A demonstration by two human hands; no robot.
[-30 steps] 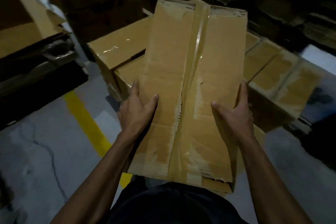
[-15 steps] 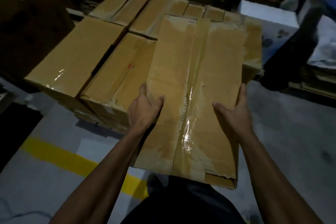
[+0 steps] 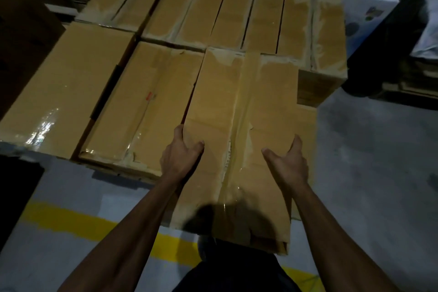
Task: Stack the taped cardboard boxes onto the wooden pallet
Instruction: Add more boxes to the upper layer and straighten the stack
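Both hands hold taped box (image 3: 239, 140): left hand (image 3: 181, 157) grips its left edge, right hand (image 3: 290, 166) cups its right side. Box is sealed, contents unseen. Stacked boxes (image 3: 147, 102) lie left of and beyond the hands; yellow line (image 3: 71, 220) below them.

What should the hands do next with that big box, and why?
Probably lower the box into the open corner beside the stacked boxes. Left hand and right hand grip its sides, and its near end overhangs the floor.
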